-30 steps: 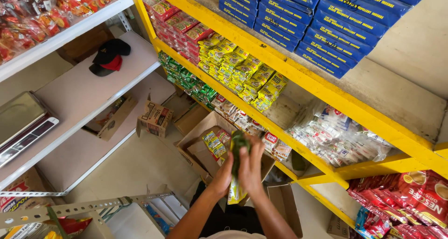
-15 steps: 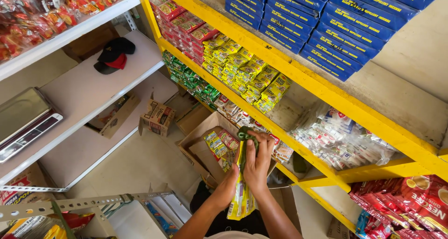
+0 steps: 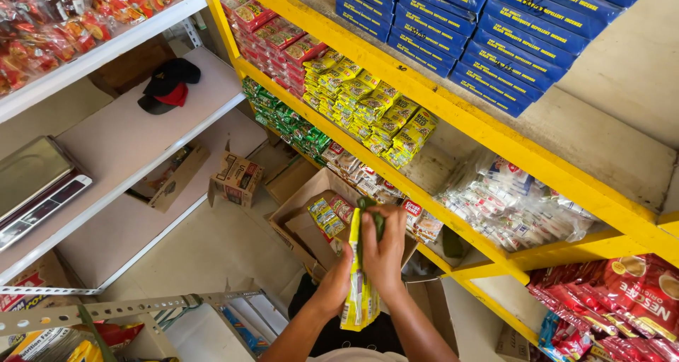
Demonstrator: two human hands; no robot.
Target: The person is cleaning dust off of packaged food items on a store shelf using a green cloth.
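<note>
The tall yellow metal shelf rack (image 3: 453, 114) fills the right side and carries rows of dark blue flat boxes (image 3: 495, 22) at the top, then stacks of small yellow and red packets (image 3: 368, 100) on the level below, and clear bags of small sachets (image 3: 509, 199) lower to the right. At the left stands a white shelf unit (image 3: 106, 150) with a black and red cap (image 3: 168, 85) lying on it. On the floor under the yellow rack sits an open brown cardboard box (image 3: 311, 220) with some packets inside. Above this box, in the lower middle of the view, both hands hold a hanging strip of yellow and green sachets (image 3: 359, 291). The right hand (image 3: 385, 252) is closed around the upper end of the strip, near a dark green end piece, and the left hand (image 3: 338, 281) is pressed against its side, fingers closed on it. To handle it well, I think the strip should be kept straight and supported along its length, so the sachets do not twist or tear apart.
</note>
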